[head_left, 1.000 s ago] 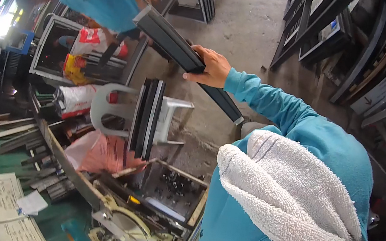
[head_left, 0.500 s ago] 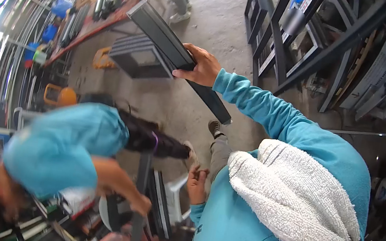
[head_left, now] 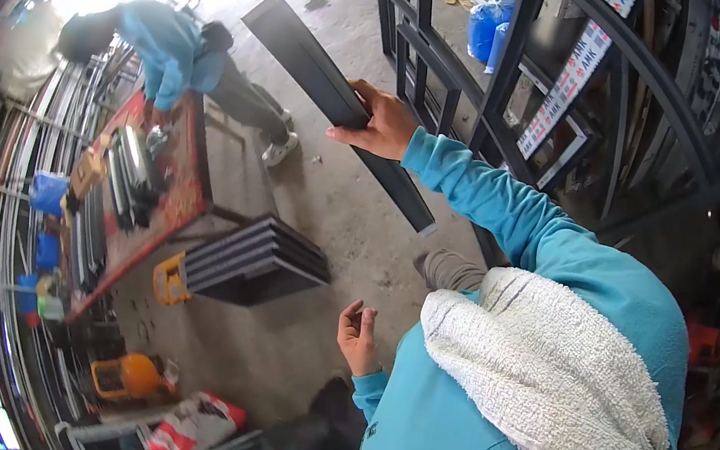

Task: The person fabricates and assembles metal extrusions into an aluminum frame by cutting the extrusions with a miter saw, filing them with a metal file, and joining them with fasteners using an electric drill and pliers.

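Note:
My right hand point(head_left: 380, 123) is closed round a long dark grey metal profile point(head_left: 306, 54), gripping it near its middle. The profile slants from upper left to lower right in front of me, with its near end above the concrete floor. My left hand point(head_left: 357, 338) hangs low beside my body, its fingers loosely curled and apart, with nothing in it. A stack of dark frames point(head_left: 257, 261) stands on the floor to the left of both hands. A white towel point(head_left: 533, 372) lies over my shoulder.
A co-worker point(head_left: 162, 51) bends over a red-topped table point(head_left: 192, 167) with metal pieces on it. Dark metal frames point(head_left: 490, 105) stand upright at upper right. Yellow-orange equipment point(head_left: 132, 377) sits at lower left, near a red-and-white bag point(head_left: 195, 428). Dark clothing point(head_left: 315, 433) shows at the bottom.
My view has turned, bringing more of the table and its co-worker into sight. The nearer co-worker has mostly left view. My right hand keeps hold of the profile; my left hand stays without anything.

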`<state>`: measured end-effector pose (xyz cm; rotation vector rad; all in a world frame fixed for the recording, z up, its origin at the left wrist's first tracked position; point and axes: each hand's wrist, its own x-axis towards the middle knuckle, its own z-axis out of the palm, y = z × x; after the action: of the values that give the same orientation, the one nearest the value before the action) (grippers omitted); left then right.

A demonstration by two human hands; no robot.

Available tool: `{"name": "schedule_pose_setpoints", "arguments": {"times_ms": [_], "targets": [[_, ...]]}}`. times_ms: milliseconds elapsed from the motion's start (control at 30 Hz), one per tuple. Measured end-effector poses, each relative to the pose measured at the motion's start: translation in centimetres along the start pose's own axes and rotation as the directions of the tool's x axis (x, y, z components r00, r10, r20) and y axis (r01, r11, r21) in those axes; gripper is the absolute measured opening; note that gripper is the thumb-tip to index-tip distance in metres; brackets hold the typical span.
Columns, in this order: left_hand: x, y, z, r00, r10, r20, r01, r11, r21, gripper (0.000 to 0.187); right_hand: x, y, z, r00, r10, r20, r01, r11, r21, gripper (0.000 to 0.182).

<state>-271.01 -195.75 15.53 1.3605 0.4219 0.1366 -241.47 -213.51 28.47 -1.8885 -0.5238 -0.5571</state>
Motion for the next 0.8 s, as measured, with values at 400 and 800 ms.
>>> {"name": "schedule_pose_setpoints", "arguments": {"times_ms": [400, 800], "targets": [[43.4, 0.7, 2.7, 0.998, -0.021, -0.056, 0.046, 0.871, 0.490, 0.031, 30.8, 26.3, 9.0, 0.989, 0.006, -0.150, -0.025, 0.992, -0.125, 0.060], [90.5, 7.2, 14.4, 0.946, 0.015, 0.323, -0.162, 0.887, 0.433, 0.032, 60.8, 48.8, 19.7, 0.986, 0.131, -0.106, -0.157, 0.943, -0.294, 0.057]]}}
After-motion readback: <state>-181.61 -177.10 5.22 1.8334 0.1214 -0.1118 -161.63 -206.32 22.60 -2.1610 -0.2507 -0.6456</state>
